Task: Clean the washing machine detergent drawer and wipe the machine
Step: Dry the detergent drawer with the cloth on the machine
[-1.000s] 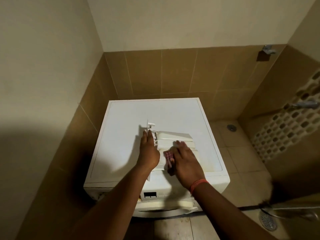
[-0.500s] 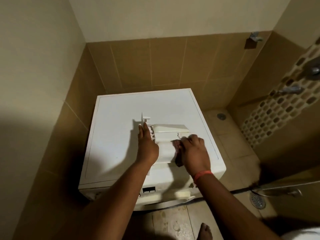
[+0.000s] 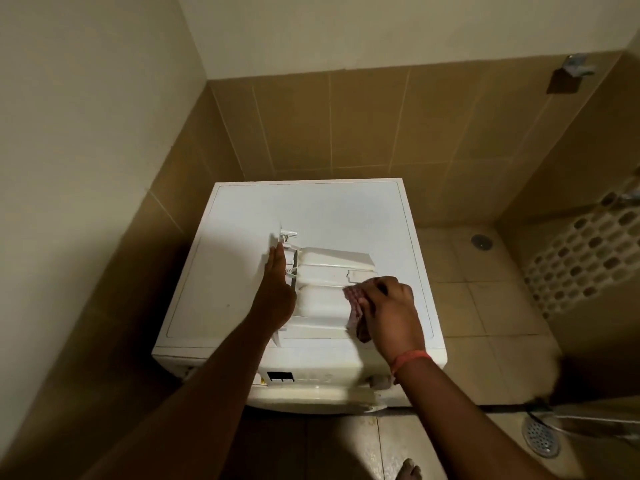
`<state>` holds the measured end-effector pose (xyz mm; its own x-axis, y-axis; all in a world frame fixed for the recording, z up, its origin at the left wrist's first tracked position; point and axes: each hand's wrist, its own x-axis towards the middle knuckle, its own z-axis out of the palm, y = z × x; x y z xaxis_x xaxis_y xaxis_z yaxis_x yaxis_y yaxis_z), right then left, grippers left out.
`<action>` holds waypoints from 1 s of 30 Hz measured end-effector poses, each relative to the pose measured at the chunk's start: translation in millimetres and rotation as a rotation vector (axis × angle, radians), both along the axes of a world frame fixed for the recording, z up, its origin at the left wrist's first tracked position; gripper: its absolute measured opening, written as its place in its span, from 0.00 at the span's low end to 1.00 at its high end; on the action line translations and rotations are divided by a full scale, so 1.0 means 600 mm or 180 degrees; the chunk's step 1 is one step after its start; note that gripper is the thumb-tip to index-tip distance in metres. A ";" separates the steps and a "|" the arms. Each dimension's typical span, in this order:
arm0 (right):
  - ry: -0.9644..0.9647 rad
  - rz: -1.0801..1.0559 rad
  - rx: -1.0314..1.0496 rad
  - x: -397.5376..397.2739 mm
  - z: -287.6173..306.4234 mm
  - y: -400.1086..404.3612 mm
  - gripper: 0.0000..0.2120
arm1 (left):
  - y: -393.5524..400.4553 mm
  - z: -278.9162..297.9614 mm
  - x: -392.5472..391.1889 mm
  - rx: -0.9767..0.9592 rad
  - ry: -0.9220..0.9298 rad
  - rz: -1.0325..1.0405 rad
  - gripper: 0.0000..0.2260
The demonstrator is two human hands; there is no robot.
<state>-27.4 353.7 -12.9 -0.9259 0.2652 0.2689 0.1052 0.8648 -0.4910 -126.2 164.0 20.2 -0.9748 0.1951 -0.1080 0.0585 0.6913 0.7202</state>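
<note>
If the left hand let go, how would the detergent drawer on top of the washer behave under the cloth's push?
The detergent drawer looks like hollow moulded plastic, so probably stiff and light. Lying on the smooth washing machine top, it would likely slide rather than tip. The left hand rests flat against its end, seemingly bracing it, while the right hand presses the cloth on.

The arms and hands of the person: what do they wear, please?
Both forearms are bare, no sleeves and no gloves. The right hand has a thin orange-red band around its wrist. The left hand shows no band or ring in this view.
</note>
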 end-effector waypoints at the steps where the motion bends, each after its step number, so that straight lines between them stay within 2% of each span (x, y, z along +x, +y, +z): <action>1: -0.0011 -0.0170 0.0018 -0.004 -0.006 -0.008 0.16 | 0.000 0.001 0.000 -0.0001 -0.0029 -0.0015 0.38; 3: 0.0024 -0.0255 0.0169 -0.019 -0.014 -0.043 0.08 | 0.001 0.003 0.001 0.0073 -0.0085 0.0019 0.38; 5: 0.0055 0.0030 0.0158 -0.038 -0.014 -0.091 0.06 | -0.001 0.003 0.002 0.0178 -0.0101 0.0021 0.38; 8: -0.0106 0.0498 0.0203 -0.056 -0.001 -0.133 0.09 | -0.009 -0.001 -0.003 0.0306 -0.0208 -0.0036 0.39; 10: -0.0113 0.0662 0.0414 -0.051 0.007 -0.115 0.14 | -0.011 -0.003 -0.005 0.0344 -0.0238 -0.0066 0.39; 14: -0.0392 0.0104 0.0301 -0.012 0.019 -0.031 0.19 | -0.007 -0.003 -0.005 0.0415 -0.0263 0.0022 0.38; 17: -0.0490 -0.0214 0.0508 -0.031 0.020 -0.039 0.09 | -0.007 -0.005 -0.005 0.0437 -0.0285 0.0017 0.39; 21: -0.0402 0.0394 0.0624 -0.079 0.035 -0.135 0.05 | -0.012 -0.005 -0.009 0.0533 -0.0235 -0.0047 0.40; 24: -0.0262 0.0680 0.0510 -0.079 0.032 -0.129 0.08 | -0.018 0.000 -0.010 0.0516 -0.0286 -0.0021 0.39; 27: -0.0303 0.0435 0.0289 -0.036 0.019 -0.055 0.12 | -0.018 -0.002 -0.008 0.0507 -0.0329 0.0019 0.40; 30: -0.0198 -0.0225 0.0296 -0.012 0.003 -0.017 0.08 | -0.010 -0.004 -0.007 0.0528 -0.0322 0.0089 0.39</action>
<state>-34.6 343.6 -11.0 -0.9215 0.3069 0.2381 0.1950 0.8957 -0.3996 -130.5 157.9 17.9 -0.9659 0.1914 -0.1744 -0.0375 0.5630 0.8256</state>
